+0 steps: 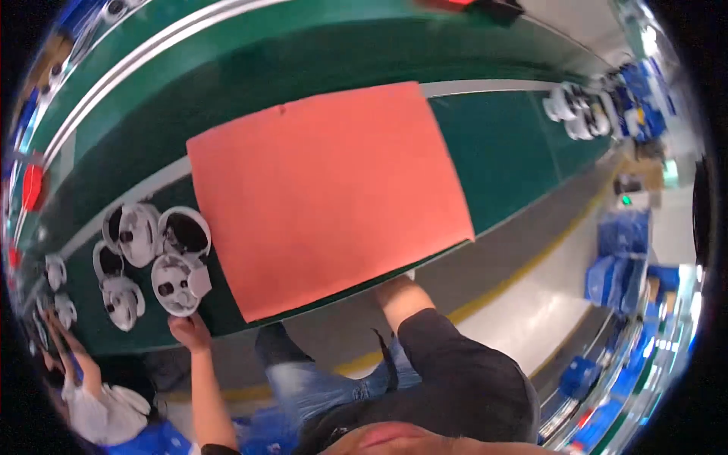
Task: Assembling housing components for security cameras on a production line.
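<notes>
Left of the mat (326, 201), a white device (171, 292) is touched by the left grip (189, 332); closure (right grip (394, 286) too) is unclear.

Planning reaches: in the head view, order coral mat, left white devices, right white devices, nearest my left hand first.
1. Left white devices: group at your left hand.
2. Coral mat: to the right.
3. Right white devices: far right, beyond mat.

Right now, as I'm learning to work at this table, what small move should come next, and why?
Probably bring the nearest white device rightward onto the red mat with the left hand: that hand is at the device's lower edge, and the mat lies just to its right. Whether the fingers grip it isn't clear.
</notes>
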The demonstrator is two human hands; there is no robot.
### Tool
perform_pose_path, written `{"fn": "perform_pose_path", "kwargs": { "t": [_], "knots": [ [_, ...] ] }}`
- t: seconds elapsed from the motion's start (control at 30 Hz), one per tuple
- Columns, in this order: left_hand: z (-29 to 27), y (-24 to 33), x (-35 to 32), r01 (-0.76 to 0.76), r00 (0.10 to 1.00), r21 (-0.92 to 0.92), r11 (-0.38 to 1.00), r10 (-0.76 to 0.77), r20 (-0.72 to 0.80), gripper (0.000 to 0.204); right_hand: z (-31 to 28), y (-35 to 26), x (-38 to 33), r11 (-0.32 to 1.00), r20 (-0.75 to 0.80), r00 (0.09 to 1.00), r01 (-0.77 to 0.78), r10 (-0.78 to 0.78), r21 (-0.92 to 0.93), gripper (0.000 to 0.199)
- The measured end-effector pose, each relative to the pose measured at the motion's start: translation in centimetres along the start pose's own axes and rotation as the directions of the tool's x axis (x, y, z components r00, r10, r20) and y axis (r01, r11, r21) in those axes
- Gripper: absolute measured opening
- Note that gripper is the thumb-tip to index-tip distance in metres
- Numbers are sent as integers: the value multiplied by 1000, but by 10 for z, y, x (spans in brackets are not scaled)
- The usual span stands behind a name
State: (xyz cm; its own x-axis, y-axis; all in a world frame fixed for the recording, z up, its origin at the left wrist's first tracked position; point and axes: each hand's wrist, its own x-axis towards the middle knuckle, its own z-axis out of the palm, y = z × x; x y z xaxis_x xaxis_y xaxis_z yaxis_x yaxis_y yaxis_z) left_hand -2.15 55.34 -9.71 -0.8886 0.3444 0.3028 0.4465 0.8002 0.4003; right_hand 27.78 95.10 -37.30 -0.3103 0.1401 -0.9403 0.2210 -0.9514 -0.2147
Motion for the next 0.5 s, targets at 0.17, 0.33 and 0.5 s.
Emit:
{"fn": "perform_pose_path", "kwargs": {
  "t": [0.17,0.33,0.5],
  "knots": [
    [8,2,-4,39,997,-101,994,-47,-69,22,-61,32,21,990,55,989,-135,137,-42,35],
    [1,24,-6,27,999,0,1000,-27,-34,14,-42,64,23,992,80,989,-122,124,-33,37],
    [-15,-13,-31,-42,991,4,999,42,-128,13,-53,190,-21,971,123,965,-224,232,-78,40]
  ]
}}
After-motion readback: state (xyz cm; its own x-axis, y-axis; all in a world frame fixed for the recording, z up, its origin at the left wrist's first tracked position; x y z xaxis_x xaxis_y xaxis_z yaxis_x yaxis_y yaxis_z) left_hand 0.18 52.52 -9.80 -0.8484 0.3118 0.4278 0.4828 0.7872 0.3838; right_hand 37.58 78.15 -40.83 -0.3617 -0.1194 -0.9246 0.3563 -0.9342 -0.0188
